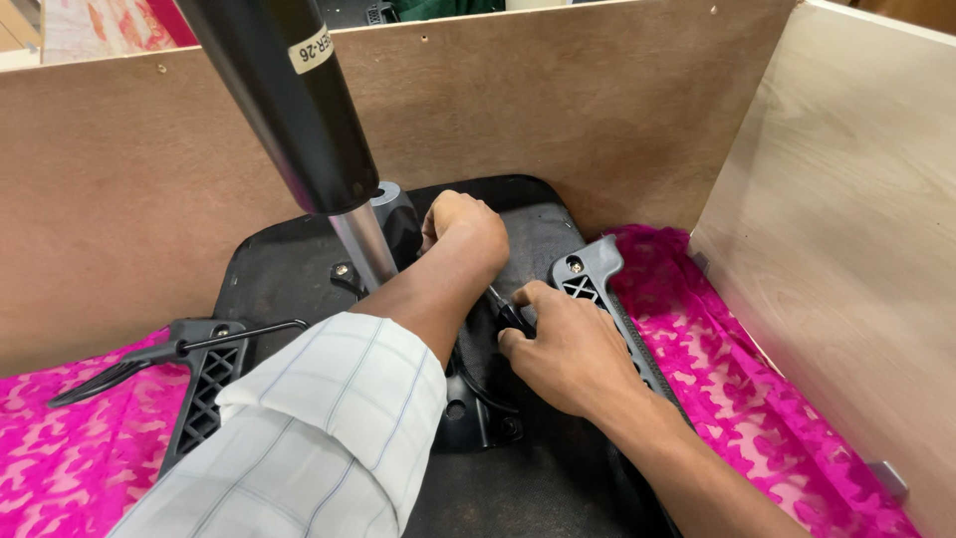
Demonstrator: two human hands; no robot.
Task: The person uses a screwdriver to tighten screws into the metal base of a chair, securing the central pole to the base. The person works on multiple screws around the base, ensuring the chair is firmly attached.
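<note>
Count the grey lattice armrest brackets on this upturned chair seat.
2. One armrest bracket is on the left edge, beside the sleeve; the other is on the right, just beyond the right hand. Others may be hidden.

The left arm wears a pale, off-white shirt sleeve (319, 428) crossed by a thin grey-blue check, its cuff folded back into a thick band. The left hand (466, 227) is bare. The right forearm and right hand (570, 349) are bare, unsleeved.

The seat base (299, 269) lies on cloth (737, 369) between board walls (119, 179); a column (299, 110) rises near its far edge, brackets (209, 379) at both side edges.
</note>
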